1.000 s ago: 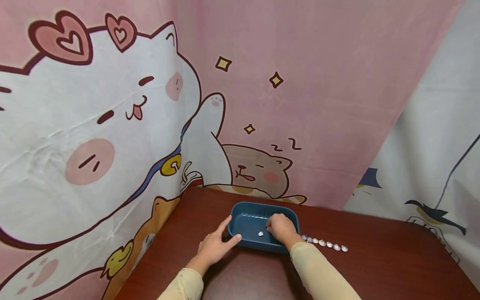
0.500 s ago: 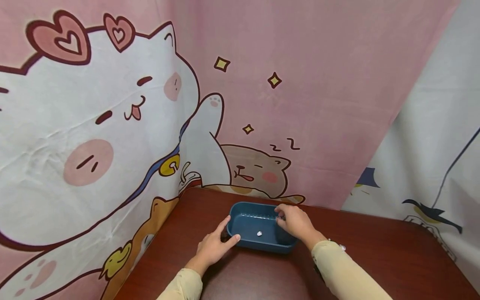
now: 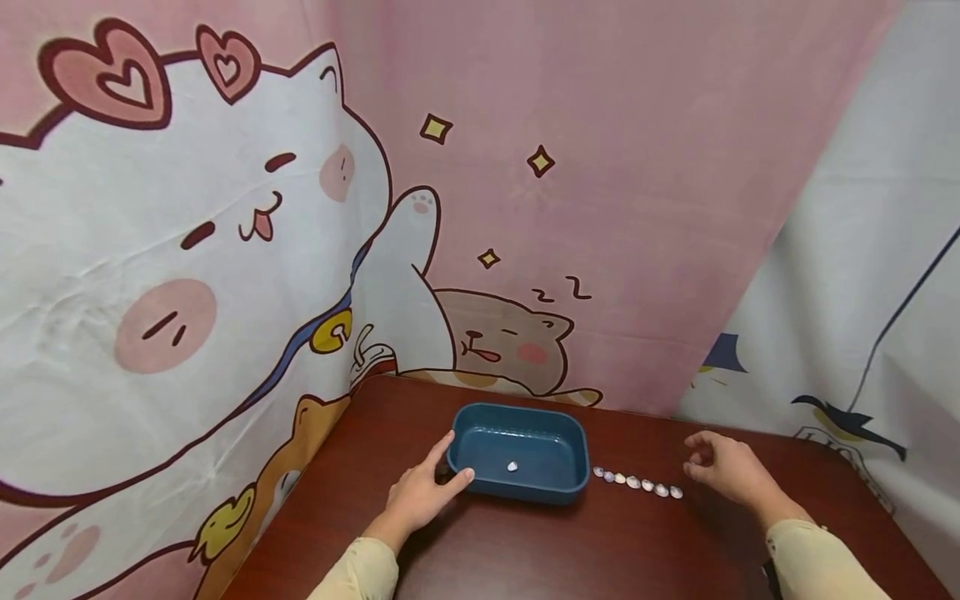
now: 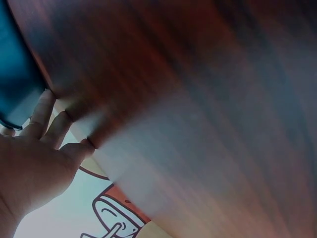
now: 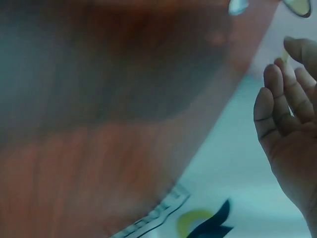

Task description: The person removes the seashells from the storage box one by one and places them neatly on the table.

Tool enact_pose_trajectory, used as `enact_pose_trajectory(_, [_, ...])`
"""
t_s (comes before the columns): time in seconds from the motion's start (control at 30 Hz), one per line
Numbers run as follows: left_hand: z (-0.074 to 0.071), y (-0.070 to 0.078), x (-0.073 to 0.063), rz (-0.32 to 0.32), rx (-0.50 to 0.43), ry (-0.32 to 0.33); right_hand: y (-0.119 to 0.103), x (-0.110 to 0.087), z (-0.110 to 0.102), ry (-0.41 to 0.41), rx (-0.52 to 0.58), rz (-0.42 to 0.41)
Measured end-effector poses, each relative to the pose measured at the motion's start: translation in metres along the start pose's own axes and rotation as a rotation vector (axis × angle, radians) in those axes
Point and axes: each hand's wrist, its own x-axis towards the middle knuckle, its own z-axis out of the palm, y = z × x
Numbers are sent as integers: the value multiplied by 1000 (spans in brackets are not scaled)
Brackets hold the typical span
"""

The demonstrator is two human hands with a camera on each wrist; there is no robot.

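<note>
My left hand [image 3: 420,493] rests at the left end of a dark blue rectangular tray [image 3: 517,492], thumb and index finger spread and touching its corner. In the left wrist view its other fingers [image 4: 57,130] stretch out along the tabletop. A single small whitish shell [image 3: 512,467] lies inside the tray. Off to the right, my right hand [image 3: 727,468] hovers past the end of a row of several shells [image 3: 633,482]. Between its thumb and index fingertip, a small pale piece of shell [image 5: 285,55] shows in the right wrist view, mostly hidden by the fingers.
Everything stands on a reddish-brown wooden table [image 3: 525,550]. Behind and to the left hangs a pink and white cloth [image 3: 630,208] printed with cartoon cats, meeting the table's back edge. The shell row runs from the tray's right side toward the right hand.
My right hand has lifted out of the tray with a shell and swung right, beyond the shell row, which is uncovered again. The left hand stays at the tray's corner.
</note>
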Motion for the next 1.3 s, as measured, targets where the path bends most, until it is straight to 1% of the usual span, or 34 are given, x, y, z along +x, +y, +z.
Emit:
enact_pose_trajectory(0.1, [0, 0, -1, -2, -6, -5, 17, -11, 0, -62, 1, 33])
enact_pose_trajectory(0.2, [-1, 0, 0, -2, -9, 0, 25, -18, 4, -87, -6, 25])
enact_pose_trajectory(0.43, [-3, 2, 2, -7, -3, 1, 25, -23, 16, -81, -15, 4])
enact_pose_trajectory(0.67, [-3, 3, 1, -5, -5, -3, 23, -20, 25, -46, -24, -8])
enact_pose_trajectory(0.97, [-3, 4, -1, -12, -8, -4, 22, -18, 27, -50, -20, 8])
enact_pose_trajectory(1.3, [-5, 5, -4, -15, -14, -13, 24, -21, 32, -46, -23, -4])
